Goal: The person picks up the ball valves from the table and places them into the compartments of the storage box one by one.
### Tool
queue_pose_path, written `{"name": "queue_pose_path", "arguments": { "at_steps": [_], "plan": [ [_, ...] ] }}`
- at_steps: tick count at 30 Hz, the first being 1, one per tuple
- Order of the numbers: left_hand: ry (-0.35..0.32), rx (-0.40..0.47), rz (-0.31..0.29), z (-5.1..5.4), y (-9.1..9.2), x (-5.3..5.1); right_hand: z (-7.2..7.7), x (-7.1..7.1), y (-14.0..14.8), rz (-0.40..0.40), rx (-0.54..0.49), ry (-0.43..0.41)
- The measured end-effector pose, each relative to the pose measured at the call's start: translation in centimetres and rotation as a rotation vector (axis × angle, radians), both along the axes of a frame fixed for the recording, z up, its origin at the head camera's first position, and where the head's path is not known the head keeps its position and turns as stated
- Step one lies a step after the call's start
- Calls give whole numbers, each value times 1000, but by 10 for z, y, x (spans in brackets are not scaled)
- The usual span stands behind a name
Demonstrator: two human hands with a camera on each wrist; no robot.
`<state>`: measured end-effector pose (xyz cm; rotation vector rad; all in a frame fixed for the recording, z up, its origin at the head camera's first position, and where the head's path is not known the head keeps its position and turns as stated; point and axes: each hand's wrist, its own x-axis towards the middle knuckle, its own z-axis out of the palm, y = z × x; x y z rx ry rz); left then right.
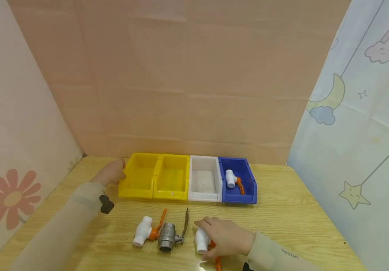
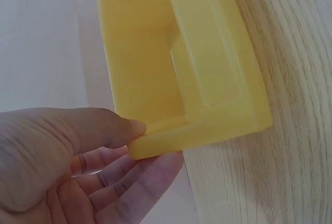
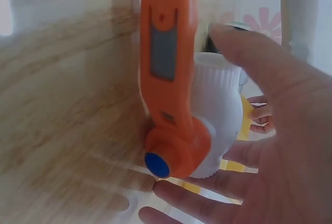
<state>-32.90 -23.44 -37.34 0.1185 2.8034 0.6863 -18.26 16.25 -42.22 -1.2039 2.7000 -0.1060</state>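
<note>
My left hand (image 1: pixel 111 172) pinches the side wall of the leftmost yellow bin (image 1: pixel 137 194). In the left wrist view, the thumb lies over the yellow rim and the fingers lie on its outer side. Over a white plastic ball valve (image 1: pixel 201 241) with an orange lever, my right hand (image 1: pixel 227 236) is spread. The right wrist view shows that valve's orange lever (image 3: pixel 168 97) close up, between thumb and fingers; no firm grip shows. Left of it lie a metal ball valve (image 1: pixel 167 238) and another white valve (image 1: pixel 143 231) with an orange lever.
Beside the held bin stand a second yellow bin (image 1: pixel 171 195), a white bin (image 1: pixel 205 197) and a blue bin (image 1: pixel 238 198) in one row. Inside the blue bin lies a white valve (image 1: pixel 230 178) with an orange lever. Fabric walls (image 1: pixel 187 75) surround the wooden table (image 1: pixel 289 210).
</note>
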Motion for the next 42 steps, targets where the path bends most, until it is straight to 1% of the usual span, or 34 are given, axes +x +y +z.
{"name": "queue_pose_path", "arguments": {
  "at_steps": [6, 18, 24, 30, 37, 42],
  "plan": [
    [-5, 9, 5, -3, -1, -3, 1, 1, -2, -18, -14, -3],
    [-12, 17, 9, -2, -1, -1, 4, 0, -3, -42, -17, -50],
    [-6, 0, 7, -3, -2, -2, 5, -1, -4, -54, -14, -69],
    [-11, -5, 21, -3, -1, -3, 4, -1, -4, -52, -17, -74],
    [0, -5, 10, -1, 0, 0, 3, 0, -5, -74, -19, -89],
    [0, -3, 1, -2, 0, -1, 1, 1, -6, -99, -45, -112]
  ]
}}
